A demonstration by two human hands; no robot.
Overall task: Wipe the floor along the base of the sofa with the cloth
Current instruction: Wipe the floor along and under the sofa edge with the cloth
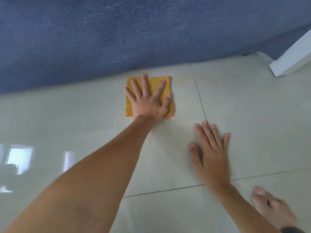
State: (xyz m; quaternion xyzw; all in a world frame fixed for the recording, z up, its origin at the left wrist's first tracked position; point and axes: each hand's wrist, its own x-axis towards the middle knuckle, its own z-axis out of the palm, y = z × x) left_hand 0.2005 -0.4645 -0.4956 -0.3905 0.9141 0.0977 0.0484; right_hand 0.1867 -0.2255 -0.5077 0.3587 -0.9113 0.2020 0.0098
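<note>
- Because the job runs along the sofa's base, you have the orange cloth (152,84) folded into a neat square and laid flat on the floor (252,115), its far edge just short of the blue sofa (117,39) where the fabric meets the tiles.
- Your left hand (148,101) lies open on top of the cloth, palm down and fingers spread wide; it grips nothing. Judging by that spread, it is there to press the whole square evenly so the cloth slides as one piece instead of bunching.
- Your right hand (212,152) is also open and flat, fingers mostly together, resting on the bare tile well apart from the cloth and nearer to you. It holds nothing and looks placed as a prop for your weight while you lean forward.
- A bare foot (272,209) shows at the lower right, blurred, near your right forearm.
- At the upper right, a white panel (292,56) stands on the floor beside the sofa's end; I cannot tell what it belongs to.
- By count: one cloth, one sofa, two hands, one foot in view, and two dark grout lines (199,96) crossing near your right wrist.
- The strip of floor to either side of the cloth along the base looks alike, so I cannot tell how much is wiped.
</note>
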